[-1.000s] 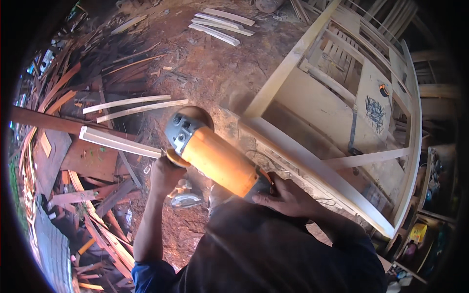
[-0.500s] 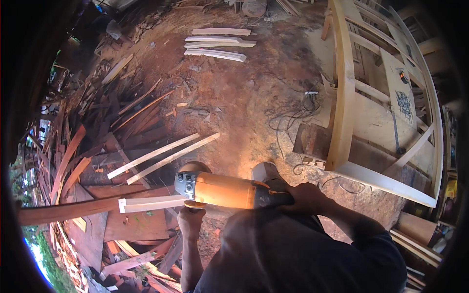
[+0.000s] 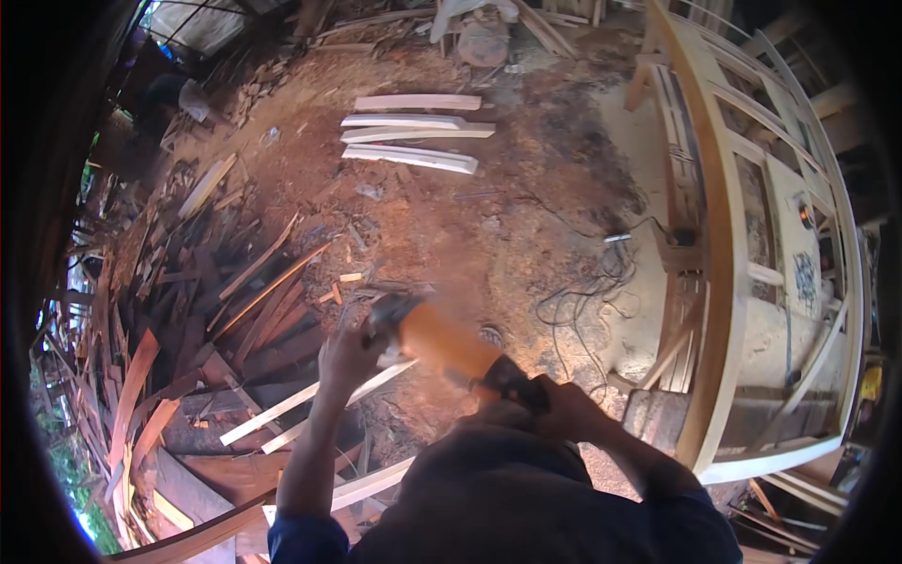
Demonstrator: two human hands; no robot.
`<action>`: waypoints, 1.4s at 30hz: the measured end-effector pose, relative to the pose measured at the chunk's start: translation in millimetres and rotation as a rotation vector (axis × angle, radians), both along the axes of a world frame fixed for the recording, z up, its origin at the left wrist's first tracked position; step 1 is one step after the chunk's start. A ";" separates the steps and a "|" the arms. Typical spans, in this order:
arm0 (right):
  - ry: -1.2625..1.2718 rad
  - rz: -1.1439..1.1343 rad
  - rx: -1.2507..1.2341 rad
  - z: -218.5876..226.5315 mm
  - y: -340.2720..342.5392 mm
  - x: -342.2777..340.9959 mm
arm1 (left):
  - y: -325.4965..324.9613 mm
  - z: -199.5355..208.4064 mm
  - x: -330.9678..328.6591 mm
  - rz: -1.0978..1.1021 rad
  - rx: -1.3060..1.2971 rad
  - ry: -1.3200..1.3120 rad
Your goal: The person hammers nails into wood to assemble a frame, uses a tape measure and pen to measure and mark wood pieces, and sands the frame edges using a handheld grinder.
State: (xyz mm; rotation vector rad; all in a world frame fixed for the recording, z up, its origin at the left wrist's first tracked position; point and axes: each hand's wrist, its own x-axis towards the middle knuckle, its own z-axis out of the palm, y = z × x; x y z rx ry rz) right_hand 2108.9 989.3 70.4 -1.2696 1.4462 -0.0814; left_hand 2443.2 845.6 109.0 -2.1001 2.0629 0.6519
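Observation:
An orange angle grinder point(image 3: 446, 343) with a dark head and dark rear handle is held across in front of my body, slightly blurred. Its head points to the far left. My left hand point(image 3: 349, 357) is closed at the head end, apparently around a front grip that the fingers hide. At the other end, my right hand point(image 3: 567, 411) wraps the rear handle. Two pale wooden strips point(image 3: 272, 414) lie beneath and beside my left forearm. Closer to me, another pale wooden piece point(image 3: 371, 484) runs partly behind my body. The grinder's disc cannot be made out.
Several pale slats point(image 3: 413, 132) lie on the dirt floor ahead. Scrap wood point(image 3: 225, 310) is heaped at left. A large wooden frame point(image 3: 719, 235) stands at right, with a looped dark cable point(image 3: 592, 291) beside it. One long brown board point(image 3: 202, 534) crosses the lower left.
The grinder has moved up and away from the pale wooden piece near me, and its head has swung forward. My left hand has moved forward with it. The whole view has shifted.

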 end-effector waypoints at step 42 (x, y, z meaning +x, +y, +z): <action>-1.222 -0.990 1.144 -599.2 -915.6 555.4 | -244.7 -269.1 406.9 1.328 0.761 0.536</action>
